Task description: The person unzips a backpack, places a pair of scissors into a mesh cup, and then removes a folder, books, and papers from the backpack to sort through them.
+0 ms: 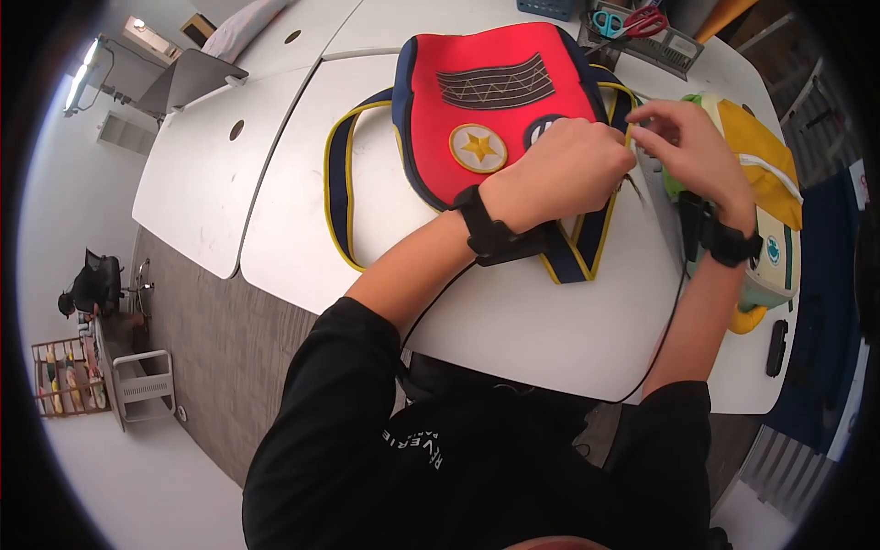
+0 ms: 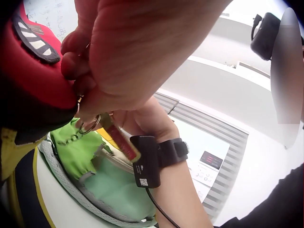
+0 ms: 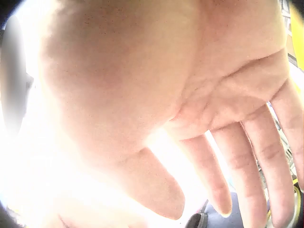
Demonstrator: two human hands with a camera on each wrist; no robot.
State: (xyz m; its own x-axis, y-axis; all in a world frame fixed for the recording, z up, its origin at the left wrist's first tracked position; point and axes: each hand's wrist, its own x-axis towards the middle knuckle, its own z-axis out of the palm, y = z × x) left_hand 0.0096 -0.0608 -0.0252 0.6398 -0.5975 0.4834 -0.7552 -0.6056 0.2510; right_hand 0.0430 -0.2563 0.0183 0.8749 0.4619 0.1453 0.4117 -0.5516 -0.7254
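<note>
— What do you have in front of you over there?

— From my seat I've got the red backpack on the white table, patches facing up, one strap looped out towards the table's left side and another trailing towards its near edge.

— And the hands?

— The left hand is curled in tight at the backpack's right side, gripping the upper end of a key ring; a greenish tag dangles below. The knuckles hide the pinch itself from me. The right hand faces it, fingers loosely spread, nothing held that I can see. Its own wrist view is mostly palm and glare.

— What's crowding you?

— A green and yellow bag takes up the table's right edge, just beside the right wrist. A grey basket with scissors stands near the far right corner, a blue basket along the far edge. Near the close right corner lies a small black object I can't identify. I also watch the cable hanging off the right wrist. The left hand partly covers a striped patch
</note>
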